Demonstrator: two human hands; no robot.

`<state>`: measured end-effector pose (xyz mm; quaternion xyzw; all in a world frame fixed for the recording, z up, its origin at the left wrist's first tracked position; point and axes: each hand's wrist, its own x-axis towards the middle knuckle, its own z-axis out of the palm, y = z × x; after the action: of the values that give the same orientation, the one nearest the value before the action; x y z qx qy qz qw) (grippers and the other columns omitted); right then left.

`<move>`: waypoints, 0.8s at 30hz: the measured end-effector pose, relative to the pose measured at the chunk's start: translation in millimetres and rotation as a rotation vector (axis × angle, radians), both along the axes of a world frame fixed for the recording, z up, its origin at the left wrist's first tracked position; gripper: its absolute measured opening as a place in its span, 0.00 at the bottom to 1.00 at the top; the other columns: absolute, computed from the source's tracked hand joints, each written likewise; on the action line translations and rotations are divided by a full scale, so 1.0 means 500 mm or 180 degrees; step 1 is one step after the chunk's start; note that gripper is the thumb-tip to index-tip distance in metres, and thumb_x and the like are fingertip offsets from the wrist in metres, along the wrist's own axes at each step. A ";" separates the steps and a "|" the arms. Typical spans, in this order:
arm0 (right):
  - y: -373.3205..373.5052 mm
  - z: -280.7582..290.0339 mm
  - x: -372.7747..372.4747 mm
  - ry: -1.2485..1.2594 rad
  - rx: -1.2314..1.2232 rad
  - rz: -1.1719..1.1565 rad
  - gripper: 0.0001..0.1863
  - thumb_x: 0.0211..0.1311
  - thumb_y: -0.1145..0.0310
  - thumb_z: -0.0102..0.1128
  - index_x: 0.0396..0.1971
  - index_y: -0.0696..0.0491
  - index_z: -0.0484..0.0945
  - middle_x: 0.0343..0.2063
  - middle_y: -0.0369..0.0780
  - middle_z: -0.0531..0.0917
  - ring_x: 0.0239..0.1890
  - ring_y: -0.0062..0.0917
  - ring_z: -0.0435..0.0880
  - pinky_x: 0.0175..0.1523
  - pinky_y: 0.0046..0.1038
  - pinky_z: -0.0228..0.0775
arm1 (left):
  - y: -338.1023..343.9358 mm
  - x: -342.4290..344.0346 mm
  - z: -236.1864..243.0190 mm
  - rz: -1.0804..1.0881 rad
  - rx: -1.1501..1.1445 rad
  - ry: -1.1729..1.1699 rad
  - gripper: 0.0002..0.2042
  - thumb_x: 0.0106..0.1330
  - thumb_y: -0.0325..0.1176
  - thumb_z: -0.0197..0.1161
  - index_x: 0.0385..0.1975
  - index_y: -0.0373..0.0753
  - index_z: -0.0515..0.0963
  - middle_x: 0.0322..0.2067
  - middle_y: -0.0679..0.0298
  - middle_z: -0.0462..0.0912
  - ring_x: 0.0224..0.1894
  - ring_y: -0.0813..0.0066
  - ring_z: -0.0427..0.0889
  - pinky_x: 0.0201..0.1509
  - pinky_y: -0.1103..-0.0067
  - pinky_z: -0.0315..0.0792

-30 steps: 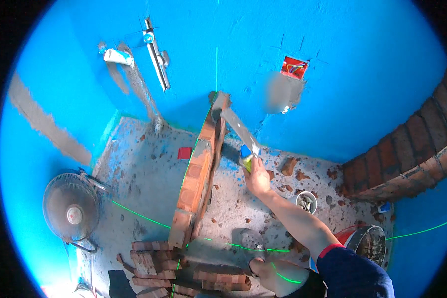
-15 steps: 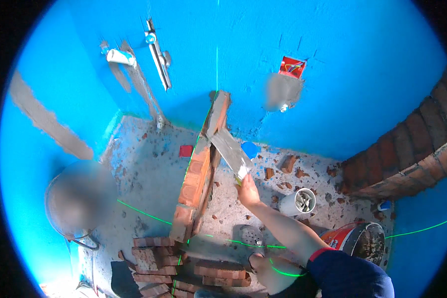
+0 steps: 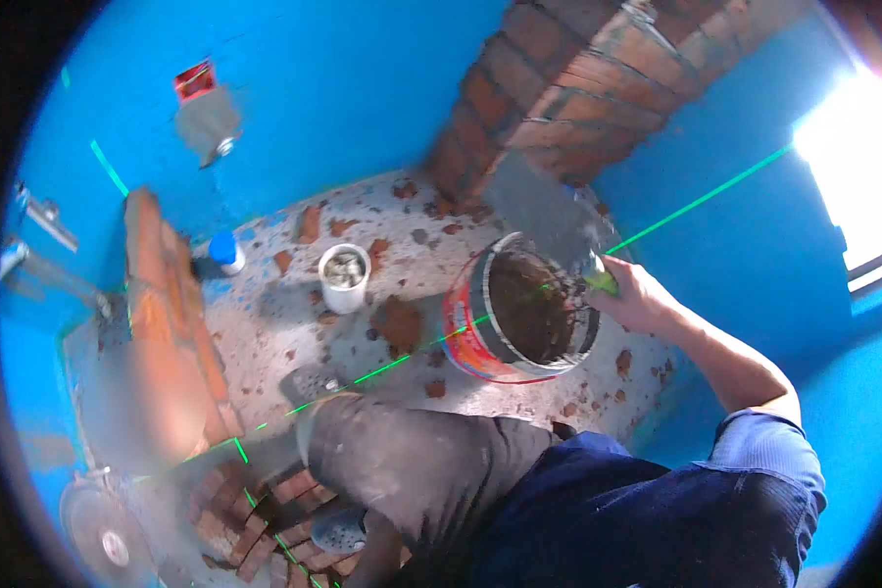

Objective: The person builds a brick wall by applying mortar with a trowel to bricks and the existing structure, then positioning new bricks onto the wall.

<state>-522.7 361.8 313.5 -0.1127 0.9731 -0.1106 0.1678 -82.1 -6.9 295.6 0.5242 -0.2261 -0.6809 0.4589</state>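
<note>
My right hand (image 3: 634, 296) is closed around the green handle of a trowel (image 3: 539, 211), at the right side of the view. The trowel's wide grey blade is smeared by motion and points away, over the far rim of a red bucket (image 3: 465, 328). Brown-grey mortar (image 3: 527, 312) coats the bucket's inside. Whether any mortar lies on the blade is too blurred to tell. My left hand is out of view.
A low brick wall (image 3: 171, 318) runs along the left. A white container (image 3: 344, 279) with grey pieces and a blue-capped bottle (image 3: 227, 252) stand on the rubble-strewn floor. Stacked bricks (image 3: 250, 524) lie at the lower left; a brick structure (image 3: 559, 93) rises at the far right. Green laser lines cross the scene.
The view has swung right. My right hand and the trowel have moved from the top of the low brick wall to the red bucket.
</note>
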 end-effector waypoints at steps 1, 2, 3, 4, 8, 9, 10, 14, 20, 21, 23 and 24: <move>0.055 0.027 0.011 -0.0282 0.0307 -0.0281 0.17 0.54 0.60 0.61 0.38 0.57 0.77 0.27 0.47 0.82 0.31 0.36 0.83 0.40 0.35 0.74 | 0.012 -0.002 0.007 -0.0101 0.0599 0.2278 0.06 0.72 0.31 0.47 0.36 0.35 0.65 0.22 0.67 0.62 0.15 0.82 0.60 0.19 0.85 0.63; 0.090 0.032 0.012 -0.0807 0.0597 -0.0553 0.14 0.53 0.60 0.61 0.32 0.56 0.78 0.23 0.46 0.81 0.27 0.32 0.82 0.36 0.34 0.74 | 0.010 0.009 0.007 -0.0320 0.0690 0.2290 0.06 0.72 0.31 0.48 0.35 0.36 0.65 0.22 0.68 0.62 0.15 0.82 0.60 0.19 0.86 0.63; 0.126 0.023 0.001 -0.1348 0.0874 -0.0807 0.13 0.53 0.60 0.61 0.26 0.56 0.79 0.18 0.44 0.80 0.23 0.28 0.81 0.31 0.32 0.74 | 0.003 0.016 0.003 -0.0522 0.0776 0.2295 0.06 0.72 0.31 0.48 0.33 0.37 0.65 0.22 0.69 0.61 0.15 0.82 0.60 0.19 0.86 0.63; 0.164 -0.016 -0.006 -0.1534 0.0740 -0.0580 0.12 0.52 0.60 0.61 0.22 0.54 0.79 0.15 0.42 0.78 0.19 0.26 0.79 0.28 0.31 0.71 | -0.007 0.028 0.002 -0.0713 0.0830 0.2294 0.07 0.72 0.32 0.49 0.32 0.38 0.65 0.21 0.70 0.61 0.15 0.82 0.60 0.19 0.86 0.63; 0.249 -0.273 -0.118 -0.2939 -0.0225 -0.0896 0.12 0.49 0.62 0.62 0.14 0.52 0.76 0.12 0.38 0.76 0.15 0.24 0.75 0.22 0.29 0.67 | -0.037 0.032 -0.018 -0.0846 0.0728 0.2653 0.11 0.72 0.33 0.49 0.26 0.41 0.63 0.18 0.70 0.61 0.16 0.82 0.61 0.18 0.86 0.64; 0.238 -0.324 -0.137 -0.3153 -0.0599 -0.0816 0.11 0.49 0.63 0.62 0.15 0.53 0.75 0.13 0.37 0.76 0.15 0.25 0.74 0.22 0.28 0.67 | -0.058 0.050 -0.036 -0.0888 0.0701 0.2573 0.11 0.73 0.33 0.49 0.26 0.41 0.63 0.18 0.70 0.62 0.16 0.82 0.61 0.18 0.86 0.65; 0.231 -0.373 -0.149 -0.3040 -0.0824 -0.1038 0.11 0.50 0.64 0.62 0.16 0.53 0.76 0.13 0.37 0.76 0.15 0.25 0.74 0.22 0.28 0.67 | -0.081 0.070 -0.054 -0.0915 0.0685 0.2514 0.11 0.73 0.34 0.49 0.26 0.41 0.63 0.18 0.70 0.62 0.16 0.82 0.61 0.17 0.87 0.65; 0.208 -0.568 -0.194 -0.3055 -0.1511 -0.1266 0.07 0.54 0.68 0.57 0.21 0.54 0.77 0.15 0.39 0.76 0.15 0.26 0.75 0.22 0.29 0.68 | -0.093 0.065 -0.059 -0.0880 0.0817 0.2416 0.11 0.73 0.37 0.48 0.27 0.41 0.65 0.18 0.69 0.63 0.15 0.81 0.62 0.17 0.87 0.64; 0.134 -0.554 -0.177 -0.2842 -0.1409 -0.1615 0.08 0.54 0.65 0.58 0.25 0.54 0.80 0.17 0.38 0.78 0.18 0.24 0.76 0.23 0.29 0.69 | -0.099 0.068 -0.061 -0.0519 0.0688 0.1990 0.04 0.65 0.27 0.55 0.27 0.39 0.71 0.16 0.73 0.67 0.15 0.85 0.65 0.11 0.87 0.65; 0.132 -0.515 -0.176 -0.2729 -0.1157 -0.1389 0.09 0.54 0.64 0.59 0.24 0.54 0.80 0.17 0.38 0.78 0.18 0.24 0.76 0.24 0.29 0.69 | -0.099 0.071 -0.067 -0.0541 0.0860 0.2419 0.03 0.63 0.26 0.56 0.27 0.39 0.72 0.15 0.73 0.67 0.15 0.86 0.65 0.11 0.87 0.64; 0.145 -0.477 -0.177 -0.2489 -0.0651 -0.0976 0.10 0.53 0.63 0.60 0.21 0.54 0.80 0.17 0.38 0.79 0.19 0.23 0.77 0.25 0.29 0.69 | -0.119 0.087 -0.105 -0.0603 0.1243 0.3262 0.03 0.58 0.23 0.58 0.25 0.39 0.72 0.15 0.74 0.67 0.13 0.87 0.64 0.10 0.87 0.64; 0.170 -0.483 -0.160 -0.2366 -0.0774 -0.1081 0.12 0.51 0.61 0.61 0.20 0.55 0.80 0.17 0.37 0.80 0.19 0.23 0.77 0.26 0.28 0.69 | -0.129 0.097 -0.118 -0.0361 0.1404 0.3573 0.04 0.57 0.23 0.59 0.24 0.40 0.72 0.15 0.75 0.67 0.13 0.88 0.64 0.10 0.87 0.63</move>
<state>-602.5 446.6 71.9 0.0778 0.8311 -0.2837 0.4720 -33.5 -71.5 236.6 0.1549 0.1694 -0.9076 0.3516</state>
